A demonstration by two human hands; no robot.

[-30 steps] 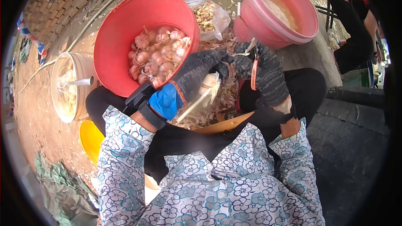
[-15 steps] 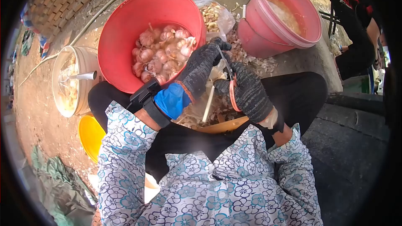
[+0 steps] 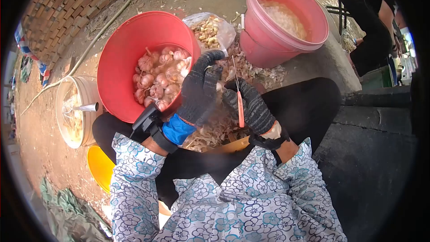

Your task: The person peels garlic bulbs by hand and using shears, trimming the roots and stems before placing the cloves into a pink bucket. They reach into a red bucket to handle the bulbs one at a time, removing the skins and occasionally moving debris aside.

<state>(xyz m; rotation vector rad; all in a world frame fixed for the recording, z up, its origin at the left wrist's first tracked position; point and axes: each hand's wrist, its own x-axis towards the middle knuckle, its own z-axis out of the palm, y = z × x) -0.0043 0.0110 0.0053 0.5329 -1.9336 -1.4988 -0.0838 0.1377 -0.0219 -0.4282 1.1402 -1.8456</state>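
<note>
A white shirt (image 3: 251, 217) is worn, printed all over with flowers outlined in dark and light blue; its loose sleeves (image 3: 136, 188) are ended on the forearms. The legs are covered by plain black trousers (image 3: 309, 101). The left hand (image 3: 199, 89) is covered by a dark grey knitted glove (image 3: 192, 103), bordered at the wrist by a bright blue cuff (image 3: 177, 129). A black box-shaped device (image 3: 147, 119) is fastened there by a black strap (image 3: 164, 140). The right hand (image 3: 251, 107) is covered by a flecked grey glove (image 3: 260, 116); a black wristband (image 3: 270, 143) is also worn.
</note>
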